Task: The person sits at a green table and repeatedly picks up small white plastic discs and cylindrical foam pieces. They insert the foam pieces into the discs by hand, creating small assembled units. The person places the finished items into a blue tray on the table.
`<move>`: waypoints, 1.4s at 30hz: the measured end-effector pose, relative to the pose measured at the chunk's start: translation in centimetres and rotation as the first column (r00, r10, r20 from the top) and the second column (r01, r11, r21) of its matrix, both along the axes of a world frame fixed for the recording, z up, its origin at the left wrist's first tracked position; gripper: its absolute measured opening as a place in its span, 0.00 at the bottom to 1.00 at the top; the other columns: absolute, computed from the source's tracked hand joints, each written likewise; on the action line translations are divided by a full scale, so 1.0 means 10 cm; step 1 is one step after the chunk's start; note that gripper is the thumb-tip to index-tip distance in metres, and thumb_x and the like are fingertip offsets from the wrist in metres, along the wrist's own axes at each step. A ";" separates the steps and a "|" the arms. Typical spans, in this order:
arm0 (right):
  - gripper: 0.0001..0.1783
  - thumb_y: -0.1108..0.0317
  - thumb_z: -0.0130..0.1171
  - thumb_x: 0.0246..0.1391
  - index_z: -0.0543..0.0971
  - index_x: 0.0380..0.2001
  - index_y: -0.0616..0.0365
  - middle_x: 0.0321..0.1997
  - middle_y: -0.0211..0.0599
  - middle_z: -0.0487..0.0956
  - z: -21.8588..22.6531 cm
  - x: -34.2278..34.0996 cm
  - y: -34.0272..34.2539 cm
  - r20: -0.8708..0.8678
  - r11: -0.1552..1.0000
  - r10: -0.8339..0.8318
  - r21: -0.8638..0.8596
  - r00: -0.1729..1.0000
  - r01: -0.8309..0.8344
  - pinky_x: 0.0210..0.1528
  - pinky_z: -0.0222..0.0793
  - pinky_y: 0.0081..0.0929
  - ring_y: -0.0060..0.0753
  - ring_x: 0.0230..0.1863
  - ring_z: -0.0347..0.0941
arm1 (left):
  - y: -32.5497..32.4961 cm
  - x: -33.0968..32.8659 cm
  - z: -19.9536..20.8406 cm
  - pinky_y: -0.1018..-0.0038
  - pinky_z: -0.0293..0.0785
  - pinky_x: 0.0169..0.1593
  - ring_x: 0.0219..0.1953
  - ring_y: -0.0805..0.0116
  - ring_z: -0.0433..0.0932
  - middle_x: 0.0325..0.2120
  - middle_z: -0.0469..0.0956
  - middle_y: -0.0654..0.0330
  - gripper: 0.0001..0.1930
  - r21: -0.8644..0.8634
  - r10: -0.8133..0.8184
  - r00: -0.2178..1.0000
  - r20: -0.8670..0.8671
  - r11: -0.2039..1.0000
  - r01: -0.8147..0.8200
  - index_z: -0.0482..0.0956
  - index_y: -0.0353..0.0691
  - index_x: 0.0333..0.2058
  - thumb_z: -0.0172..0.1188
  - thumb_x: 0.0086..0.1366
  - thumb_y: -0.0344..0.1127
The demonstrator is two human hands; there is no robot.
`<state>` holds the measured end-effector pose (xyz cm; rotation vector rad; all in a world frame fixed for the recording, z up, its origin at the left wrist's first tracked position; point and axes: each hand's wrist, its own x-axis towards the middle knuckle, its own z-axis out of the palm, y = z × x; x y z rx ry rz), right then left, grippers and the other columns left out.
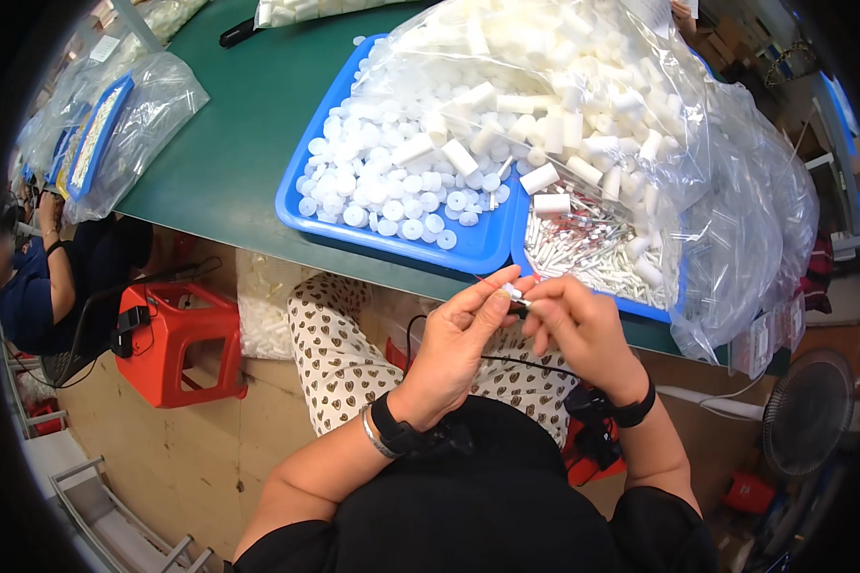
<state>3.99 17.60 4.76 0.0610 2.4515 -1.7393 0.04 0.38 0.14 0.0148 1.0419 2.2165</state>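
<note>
Two hands (449, 344) (585, 329), one white piece (512, 291)

- Small white part (512, 290), held at the fingertips of the left hand (457, 339) and right hand (583, 329), by the table's near edge (354, 267); partly hidden.
- Thin red strand (488, 282), slanting just beside it, attachment unclear.

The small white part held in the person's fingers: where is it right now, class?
In the head view, the small white part is slightly right of centre, between the left hand and right hand, just below the disc-filled blue tray.
</note>
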 end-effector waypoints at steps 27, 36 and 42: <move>0.13 0.73 0.63 0.52 0.76 0.41 0.59 0.39 0.41 0.77 -0.05 -0.70 0.23 -0.523 0.653 0.069 0.668 0.849 0.358 0.36 0.72 0.39 0.47 0.35 0.76 | -0.16 -0.05 0.04 0.73 0.77 0.51 0.45 0.70 0.79 0.47 0.78 0.52 0.20 0.144 0.002 0.988 0.157 0.989 -0.025 0.68 0.32 0.57 0.48 0.76 0.41; 0.14 0.74 0.62 0.55 0.76 0.45 0.64 0.39 0.46 0.79 0.25 -0.36 0.06 -0.453 0.878 0.012 0.431 0.892 0.207 0.34 0.72 0.29 0.41 0.34 0.77 | -0.14 -0.14 0.19 0.73 0.76 0.51 0.49 0.67 0.78 0.52 0.76 0.51 0.18 0.074 0.080 0.985 -0.155 0.995 -0.069 0.71 0.32 0.55 0.45 0.77 0.40; 0.12 0.74 0.57 0.62 0.76 0.48 0.66 0.41 0.46 0.81 0.22 -0.12 -0.04 -0.253 0.954 0.060 0.298 0.966 0.019 0.38 0.73 0.28 0.36 0.35 0.79 | -0.12 -0.11 0.12 0.72 0.74 0.55 0.51 0.68 0.77 0.52 0.76 0.54 0.16 0.013 0.036 0.918 -0.396 0.999 -0.034 0.73 0.32 0.54 0.48 0.76 0.37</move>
